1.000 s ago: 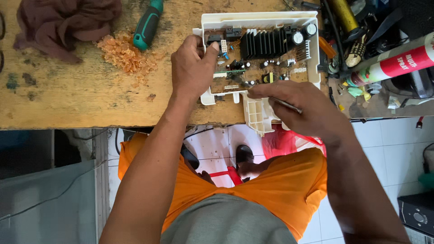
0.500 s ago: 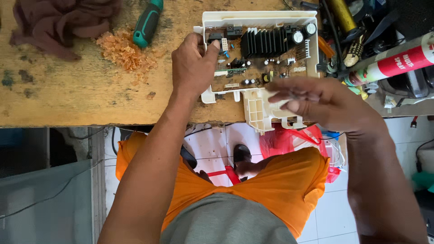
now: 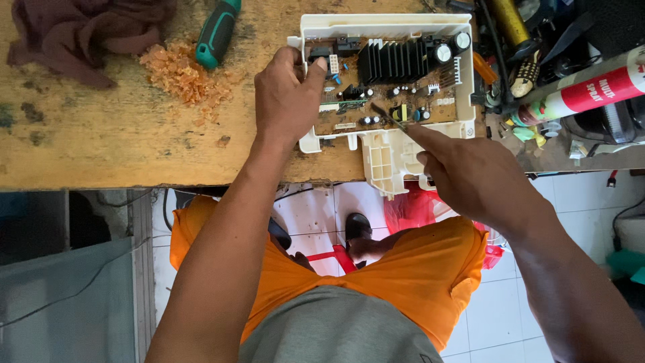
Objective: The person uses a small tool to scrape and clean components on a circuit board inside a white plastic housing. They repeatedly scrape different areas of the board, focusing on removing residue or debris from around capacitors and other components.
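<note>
The circuit board [image 3: 393, 84] sits in its white plastic tray [image 3: 386, 27] at about 12 o'clock on the wooden workbench [image 3: 101, 141], with the tray's lower tab hanging just past the bench edge. The person's left hand [image 3: 285, 101] clamps the tray's left side, thumb hooked over the rim by the connector block, so it's closed around the tray and pinning it down. The right hand [image 3: 474, 175] comes in from 4 o'clock, pinching a thin metal tool [image 3: 390, 117] between thumb and fingers; its tip lands among the small capacitors along the board's lower edge. Can't tell from this angle if it's a probe, a pick or a slim screwdriver.

Looks like the poking or prying stage on the board itself, not disassembly of the case. The next move probably calls for a light, steady tip so nothing nearby gets scraped, and the left hand keeping that tray from sliding.

Off at 10 o'clock lies a green-handled screwdriver [image 3: 216, 32] beside a pile of orange shavings [image 3: 181, 74] and a brown rag [image 3: 80, 33]. A spray can [image 3: 591, 87] lies at 2 o'clock.
</note>
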